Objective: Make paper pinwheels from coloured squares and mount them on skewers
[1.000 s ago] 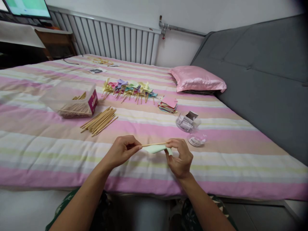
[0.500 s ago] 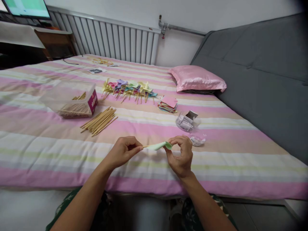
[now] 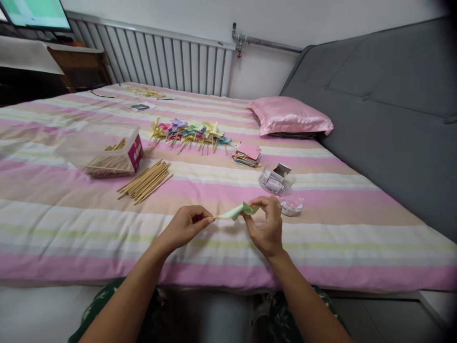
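Note:
My left hand [image 3: 183,227] pinches the end of a thin wooden stick that points right. On that stick sits a pale green paper piece [image 3: 236,211], curled over at its right side. My right hand [image 3: 267,226] pinches that curled corner between thumb and fingers. Both hands hover just above the striped bedsheet [image 3: 107,224] near the front edge of the bed.
Loose wooden sticks [image 3: 145,179] lie beside a clear plastic box [image 3: 103,148] holding more sticks. Behind them is a row of finished paper pinwheels [image 3: 189,132], a stack of coloured paper squares [image 3: 247,155], two small clear containers [image 3: 280,183], and a pink pillow [image 3: 291,116].
The right hand has lifted and folded the green paper's corner up over the stick; more of the stick is now covered. The left hand has stayed almost still.

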Demonstrator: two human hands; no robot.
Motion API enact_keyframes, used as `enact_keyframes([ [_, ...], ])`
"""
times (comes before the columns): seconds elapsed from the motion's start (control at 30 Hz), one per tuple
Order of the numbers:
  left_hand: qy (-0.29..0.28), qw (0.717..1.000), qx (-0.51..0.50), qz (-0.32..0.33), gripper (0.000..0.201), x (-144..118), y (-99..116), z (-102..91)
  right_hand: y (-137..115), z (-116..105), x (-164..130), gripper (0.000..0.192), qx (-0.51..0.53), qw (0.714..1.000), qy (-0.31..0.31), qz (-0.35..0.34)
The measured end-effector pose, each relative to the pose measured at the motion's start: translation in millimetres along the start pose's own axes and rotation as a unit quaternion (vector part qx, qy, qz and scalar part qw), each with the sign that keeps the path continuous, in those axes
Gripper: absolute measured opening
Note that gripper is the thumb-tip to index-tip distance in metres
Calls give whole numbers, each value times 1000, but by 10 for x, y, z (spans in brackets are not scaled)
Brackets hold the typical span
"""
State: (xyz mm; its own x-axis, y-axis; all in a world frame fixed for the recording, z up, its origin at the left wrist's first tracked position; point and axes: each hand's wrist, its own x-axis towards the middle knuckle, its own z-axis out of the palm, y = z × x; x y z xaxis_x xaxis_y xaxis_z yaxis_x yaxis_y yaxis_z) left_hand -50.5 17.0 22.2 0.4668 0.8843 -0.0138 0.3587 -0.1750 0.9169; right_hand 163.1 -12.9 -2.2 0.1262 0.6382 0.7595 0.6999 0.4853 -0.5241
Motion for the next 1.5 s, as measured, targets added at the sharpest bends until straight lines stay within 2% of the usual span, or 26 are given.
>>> enact_keyframes([
  [0.1, -4, 999, -48, -18, 29, 3, 26, 15, -6, -36, 46, 41, 14, 1000, 8, 2],
  [0.2, 24, 992, -115, -43, 24, 11, 17, 31, -18, -71, 68, 58, 31, 997, 63, 32],
  [0.27, 47, 981, -177, -69, 20, 26, 1, 83, -15, -64, 57, 58, 54, 991, 100, 75],
  [0.33, 63, 961, -255, -90, 19, 47, -3, 187, 2, -20, 23, 52, 84, 981, 111, 134],
  [0.43, 67, 924, -357, -121, 19, 74, 25, 400, 43, 96, -45, 42, 160, 955, 88, 235],
  [0.53, 56, 901, -412, -128, 21, 87, 58, 570, 86, 189, -85, 36, 259, 910, 61, 319],
  [0.63, 74, 893, -422, -136, 24, 92, 63, 628, 101, 202, -75, 32, 334, 867, 44, 368],
  [0.73, 77, 893, -426, -127, 27, 95, 47, 633, 61, 184, -55, 32, 365, 848, -15, 384],
  [0.83, 57, 899, -423, -98, 26, 92, 37, 663, -22, 201, -78, 29, 353, 858, -96, 362],
  [0.9, 39, 908, -410, -78, 24, 86, 42, 701, -72, 230, -114, 26, 340, 872, -116, 332],
  [1.07, 8, 921, -381, -83, 27, 71, 72, 770, -96, 259, -153, 28, 316, 895, -97, 301],
  [1.2, -40, 937, -337, -77, 34, 77, 42, 777, -69, 234, -123, 30, 322, 879, -101, 335],
  [1.3, -55, 946, -309, -76, 38, 85, -4, 773, -61, 220, -106, 31, 323, 872, -94, 355],
  [1.5, -55, 955, -283, -69, 36, 80, 14, 756, -71, 189, -97, 26, 260, 907, -89, 319],
])
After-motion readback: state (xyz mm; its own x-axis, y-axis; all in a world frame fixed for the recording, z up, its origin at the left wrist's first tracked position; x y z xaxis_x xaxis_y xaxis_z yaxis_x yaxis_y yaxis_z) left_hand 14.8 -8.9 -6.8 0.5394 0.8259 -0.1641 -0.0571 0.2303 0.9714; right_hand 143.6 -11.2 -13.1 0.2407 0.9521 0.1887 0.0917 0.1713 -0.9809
